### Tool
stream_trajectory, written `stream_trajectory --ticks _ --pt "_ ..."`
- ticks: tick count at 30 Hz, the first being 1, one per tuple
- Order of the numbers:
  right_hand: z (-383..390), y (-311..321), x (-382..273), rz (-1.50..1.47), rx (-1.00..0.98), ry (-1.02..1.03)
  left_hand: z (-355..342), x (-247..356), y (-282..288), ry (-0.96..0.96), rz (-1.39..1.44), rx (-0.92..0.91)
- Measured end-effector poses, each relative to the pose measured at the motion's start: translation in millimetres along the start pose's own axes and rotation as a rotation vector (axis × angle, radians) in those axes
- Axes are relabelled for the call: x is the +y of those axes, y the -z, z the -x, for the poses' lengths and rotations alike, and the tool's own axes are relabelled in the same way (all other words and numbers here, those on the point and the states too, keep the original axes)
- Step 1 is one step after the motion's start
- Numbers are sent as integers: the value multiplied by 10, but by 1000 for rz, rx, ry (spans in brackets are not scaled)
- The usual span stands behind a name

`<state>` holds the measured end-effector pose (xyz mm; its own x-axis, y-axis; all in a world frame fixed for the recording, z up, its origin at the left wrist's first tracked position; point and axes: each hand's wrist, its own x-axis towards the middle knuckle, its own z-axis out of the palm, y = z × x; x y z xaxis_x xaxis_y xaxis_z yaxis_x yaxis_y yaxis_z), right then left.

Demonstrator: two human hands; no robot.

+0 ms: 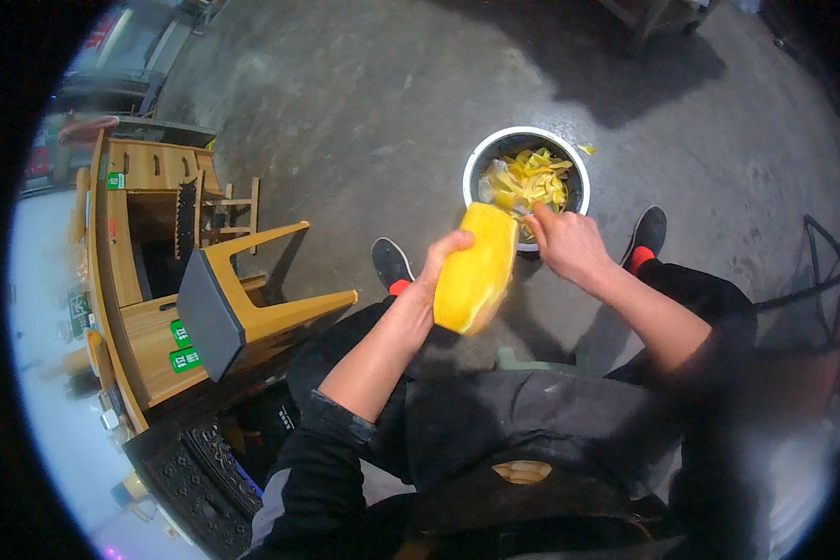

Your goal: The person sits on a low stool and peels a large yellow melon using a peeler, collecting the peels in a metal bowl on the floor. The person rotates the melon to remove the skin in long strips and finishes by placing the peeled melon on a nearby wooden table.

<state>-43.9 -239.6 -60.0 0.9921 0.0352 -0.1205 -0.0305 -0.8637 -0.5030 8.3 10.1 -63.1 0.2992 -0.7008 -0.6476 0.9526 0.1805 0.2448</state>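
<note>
Grip peeled squash (477,269) broadside, likely firm but slippery, with left hand (435,273) clamped there, right hand (569,245) closed, seemingly around peeler (520,212).

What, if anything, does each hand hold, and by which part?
Left hand: the yellow block, by its left side. Right hand: too small and blurred at the fingers to tell.

I am noting a smooth, moist-looking surface on the yellow, oblong peeled piece of produce (476,271). The grey concrete floor (345,112) is showing a worn, faint sheen. The light-brown wooden cabinet (135,166) is appearing smooth; my dark cloth apron (532,420) is looking matt.
</note>
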Motion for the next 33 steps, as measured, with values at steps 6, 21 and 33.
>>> stream_trajectory --ticks 6,21,33 --pt "-66 -224 181 -198 -28 -344 15 10 -53 41 93 -91" --pt "-47 -548 446 -1027 -125 -944 -65 60 18 -21 148 -102" --pt "390 282 -527 -227 96 389 -94 122 -98 -197 78 92"
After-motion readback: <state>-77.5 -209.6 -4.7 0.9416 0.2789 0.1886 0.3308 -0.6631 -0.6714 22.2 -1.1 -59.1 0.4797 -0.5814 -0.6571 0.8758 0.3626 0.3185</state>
